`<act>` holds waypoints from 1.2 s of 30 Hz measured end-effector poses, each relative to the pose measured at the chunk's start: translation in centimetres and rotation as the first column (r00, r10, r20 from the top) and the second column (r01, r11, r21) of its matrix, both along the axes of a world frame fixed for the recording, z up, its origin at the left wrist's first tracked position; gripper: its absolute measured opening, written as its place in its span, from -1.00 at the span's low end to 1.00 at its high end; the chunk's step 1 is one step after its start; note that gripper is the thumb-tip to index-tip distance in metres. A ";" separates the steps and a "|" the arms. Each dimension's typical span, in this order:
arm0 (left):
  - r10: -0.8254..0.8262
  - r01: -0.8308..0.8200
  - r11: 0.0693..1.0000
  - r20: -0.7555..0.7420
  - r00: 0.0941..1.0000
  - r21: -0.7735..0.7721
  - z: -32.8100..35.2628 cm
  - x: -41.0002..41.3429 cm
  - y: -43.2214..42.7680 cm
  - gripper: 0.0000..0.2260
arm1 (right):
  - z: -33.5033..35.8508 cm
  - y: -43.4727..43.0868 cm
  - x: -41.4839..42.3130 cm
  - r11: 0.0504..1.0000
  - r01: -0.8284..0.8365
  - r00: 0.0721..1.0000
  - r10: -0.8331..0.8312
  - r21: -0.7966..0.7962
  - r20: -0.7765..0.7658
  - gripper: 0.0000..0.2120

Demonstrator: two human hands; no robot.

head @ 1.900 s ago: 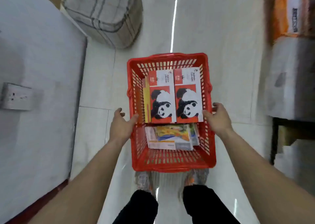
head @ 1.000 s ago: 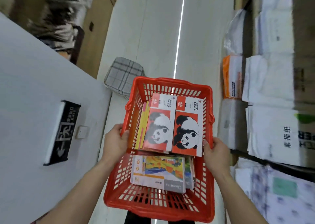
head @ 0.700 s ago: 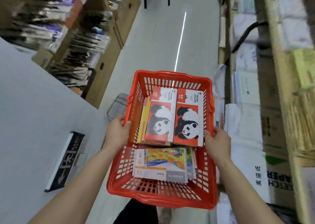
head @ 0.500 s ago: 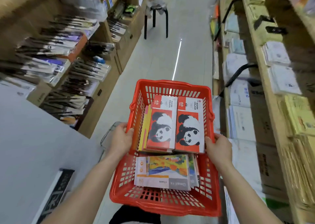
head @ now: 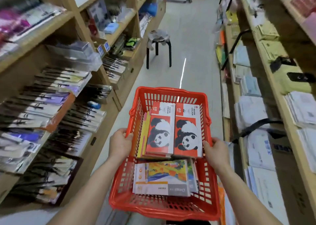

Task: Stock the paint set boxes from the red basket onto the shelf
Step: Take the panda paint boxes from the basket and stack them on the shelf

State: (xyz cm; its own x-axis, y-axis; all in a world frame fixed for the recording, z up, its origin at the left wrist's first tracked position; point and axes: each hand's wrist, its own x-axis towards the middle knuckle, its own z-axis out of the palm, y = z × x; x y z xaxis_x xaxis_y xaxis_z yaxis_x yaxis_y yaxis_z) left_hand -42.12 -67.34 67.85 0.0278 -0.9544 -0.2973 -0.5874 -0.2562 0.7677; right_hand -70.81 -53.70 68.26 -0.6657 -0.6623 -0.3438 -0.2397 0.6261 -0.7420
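Observation:
I carry a red plastic basket [head: 169,94] in front of me in a shop aisle. My left hand [head: 120,143] grips its left rim and my right hand [head: 215,152] grips its right rim. Inside lie two red-and-white panda water colour boxes [head: 174,130] side by side on a stack with yellow edges. Nearer to me lies a paint set box with a colourful painted cover [head: 163,177] on top of others.
Wooden shelves with brushes and packets [head: 56,94] line the left side. Shelves with paper pads and packs [head: 263,115] line the right. A black stool [head: 159,45] with a bag on it stands in the aisle ahead. Pale floor runs between.
The basket has been lifted from the floor and held up. My view has risen from the floor to the aisle and shelves; both hands stay on the rims.

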 end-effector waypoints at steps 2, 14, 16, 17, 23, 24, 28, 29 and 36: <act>0.009 -0.009 1.000 0.013 1.000 -0.007 0.0 -3.2 -5.7 -0.94 | 0.0 -6.0 -3.2 1.000 -0.015 0.999 0.015 -0.009 0.032 -0.86; 0.075 -0.075 0.997 -0.046 0.996 -0.003 2.1 -20.6 -40.4 -0.92 | 3.6 -41.7 -21.3 0.998 -0.052 0.997 0.054 -0.031 0.051 -0.81; 0.072 -0.073 0.997 -0.057 0.996 -0.009 1.4 -23.3 -46.9 -0.88 | 3.1 -48.2 -24.0 0.999 -0.042 0.998 0.044 -0.035 0.036 -0.80; 0.067 -0.067 0.998 -0.066 0.996 -0.010 1.2 -24.4 -49.7 -0.87 | 3.0 -51.1 -25.0 0.998 -0.041 0.999 0.042 -0.036 0.029 -0.79; 0.066 -0.066 0.998 -0.075 0.995 0.006 1.3 -31.7 -69.5 -0.91 | 3.3 -71.3 -32.2 0.999 -0.042 0.998 0.040 -0.032 -0.045 -0.88; 0.070 -0.070 0.998 -0.069 0.995 0.003 1.6 -32.8 -72.5 -0.91 | 3.6 -74.5 -33.4 0.998 -0.049 0.997 0.047 -0.029 -0.056 -0.89; 0.069 -0.068 0.998 -0.079 0.995 0.006 2.3 -36.9 -84.1 -0.90 | 3.6 -86.6 -37.7 0.998 -0.059 0.993 0.057 -0.014 -0.100 -0.87; 0.069 -0.069 0.998 -0.071 0.995 0.002 2.2 -38.0 -87.1 -0.90 | 3.2 -89.7 -38.8 0.998 -0.060 0.993 0.058 -0.016 -0.107 -0.86; 0.108 -0.108 0.994 -0.019 0.994 -0.021 -1.0 -44.9 -108.4 -0.86 | -1.2 -111.5 -46.4 0.995 -0.096 0.993 0.094 -0.029 -0.069 -0.87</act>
State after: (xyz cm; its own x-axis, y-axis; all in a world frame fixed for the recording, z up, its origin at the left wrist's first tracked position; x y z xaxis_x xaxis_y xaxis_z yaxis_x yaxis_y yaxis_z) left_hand -86.98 -175.78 66.90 0.1259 -0.9523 -0.2780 -0.5435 -0.3007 0.7837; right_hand -117.17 -165.24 67.04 -0.6202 -0.7337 -0.2777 -0.3476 0.5743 -0.7412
